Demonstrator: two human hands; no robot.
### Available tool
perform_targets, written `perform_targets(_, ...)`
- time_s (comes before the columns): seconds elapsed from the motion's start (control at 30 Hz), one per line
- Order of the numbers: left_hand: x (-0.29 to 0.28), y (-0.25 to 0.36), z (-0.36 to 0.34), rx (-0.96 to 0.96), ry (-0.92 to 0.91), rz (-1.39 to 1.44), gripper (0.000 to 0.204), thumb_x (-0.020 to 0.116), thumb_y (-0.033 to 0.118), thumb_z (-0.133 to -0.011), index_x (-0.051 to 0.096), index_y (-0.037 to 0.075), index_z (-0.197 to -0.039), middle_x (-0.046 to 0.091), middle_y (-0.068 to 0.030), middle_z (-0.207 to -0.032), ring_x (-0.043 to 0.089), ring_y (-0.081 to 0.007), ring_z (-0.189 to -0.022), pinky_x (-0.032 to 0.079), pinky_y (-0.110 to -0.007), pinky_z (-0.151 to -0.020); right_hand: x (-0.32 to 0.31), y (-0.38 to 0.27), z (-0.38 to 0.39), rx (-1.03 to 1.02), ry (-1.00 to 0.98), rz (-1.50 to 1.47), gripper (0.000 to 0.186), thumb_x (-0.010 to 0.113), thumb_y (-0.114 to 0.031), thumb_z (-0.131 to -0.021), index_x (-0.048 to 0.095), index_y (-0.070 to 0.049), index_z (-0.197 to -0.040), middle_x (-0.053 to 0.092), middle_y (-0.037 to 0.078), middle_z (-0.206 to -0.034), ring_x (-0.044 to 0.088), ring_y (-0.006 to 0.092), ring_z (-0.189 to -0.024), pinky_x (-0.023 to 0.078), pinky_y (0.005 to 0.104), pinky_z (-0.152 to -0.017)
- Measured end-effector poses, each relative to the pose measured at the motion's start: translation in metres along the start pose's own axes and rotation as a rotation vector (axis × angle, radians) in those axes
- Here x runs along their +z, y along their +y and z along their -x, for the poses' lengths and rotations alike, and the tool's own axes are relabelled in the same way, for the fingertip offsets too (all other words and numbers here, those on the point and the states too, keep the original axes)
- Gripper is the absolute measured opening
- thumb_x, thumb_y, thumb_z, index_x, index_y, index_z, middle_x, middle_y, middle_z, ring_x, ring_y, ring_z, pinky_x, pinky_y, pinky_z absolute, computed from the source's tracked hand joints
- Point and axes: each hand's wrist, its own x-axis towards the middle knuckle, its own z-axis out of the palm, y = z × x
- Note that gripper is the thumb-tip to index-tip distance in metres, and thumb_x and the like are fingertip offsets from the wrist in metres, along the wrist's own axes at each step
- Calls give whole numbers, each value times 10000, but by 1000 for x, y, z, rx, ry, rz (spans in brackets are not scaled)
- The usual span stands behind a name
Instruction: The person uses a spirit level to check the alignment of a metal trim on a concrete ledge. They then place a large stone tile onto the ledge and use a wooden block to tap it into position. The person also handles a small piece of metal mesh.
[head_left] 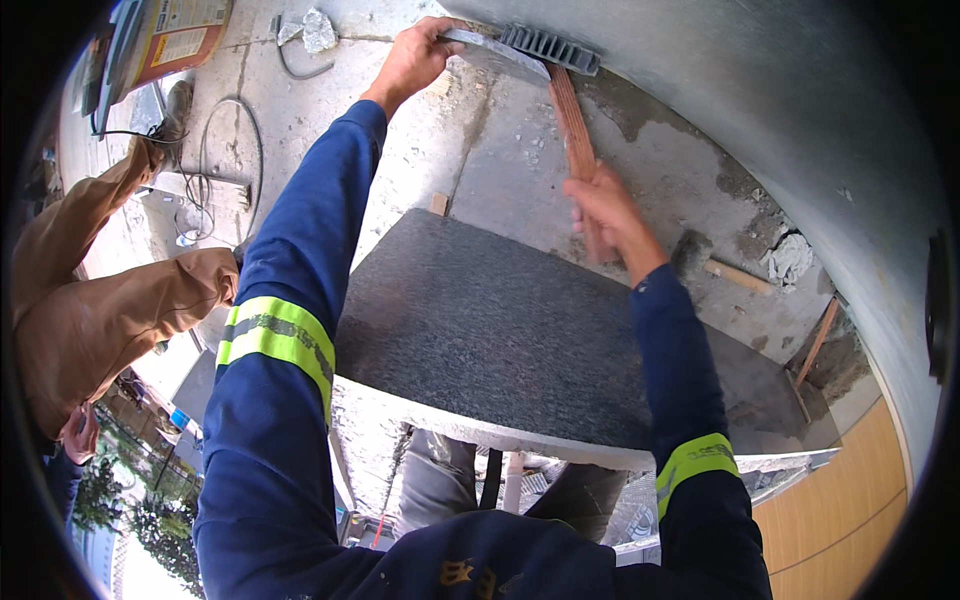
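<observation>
Up at the far wall, my left hand [415, 58] is closed around the end of a thin, pale-edged flat strip [500, 50]. My right hand [608, 205], slightly blurred, grips a reddish-brown wooden stick [572, 125]. The stick's far end meets the right end of the strip and a dark grey ribbed block [550, 48]; whether block and stick are joined I cannot tell. Below my arms lies a dark speckled stone slab [490, 320] with a rough pale front edge.
A smooth grey wall [760, 80] curves along the far right. Near it lie a wood scrap [738, 277] and a crumpled pale lump [790, 258]. At left, a person in brown trousers [120, 320] is close, with a cable [258, 150] and a large container [165, 45] beyond.
</observation>
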Motion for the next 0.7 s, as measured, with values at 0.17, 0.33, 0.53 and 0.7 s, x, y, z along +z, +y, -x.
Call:
perform_targets(0.17, 14, -8, -1, -8, 126, -11, 301, 780, 102, -911, 740, 63, -1207, 732, -182, -1128, 735, -337, -1008, 580, -404, -896, -33, -37, 45, 22, -69, 186, 468, 656, -167, -966, 450, 21, -1341, 574, 58, -898, 605, 114, -636, 528, 302, -479)
perform_targets(0.33, 17, -5, 2, 38, 184, 1, 260, 780, 92, -908, 742, 50, -1162, 734, -174, -1073, 735, -325, -939, 580, -405, -862, -27, -41, 91, 104, -6, 137, 435, 643, -155, -959, 479, 10, -1327, 542, 36, -858, 563, 97, -580, 507, 298, -458)
perform_targets(0.53, 21, 19, 19, -115, -51, 145, 224, 783, 92, -932, 733, 31, -1142, 743, -133, -973, 706, -202, -861, 575, -346, -810, -32, -48, 83, 77, 21, 68, 432, 662, -150, -934, 498, 2, -1305, 526, 14, -811, 544, 89, -562, 484, 301, -451)
perform_targets(0.7, 49, 33, 13, -65, 65, 297, 247, 771, 47, -944, 707, 38, -1182, 737, -81, -1077, 744, -191, -992, 602, -318, -826, -38, -46, 84, 56, -8, 102, 417, 663, -143, -931, 504, -9, -1293, 524, 9, -810, 542, 93, -560, 480, 300, -452)
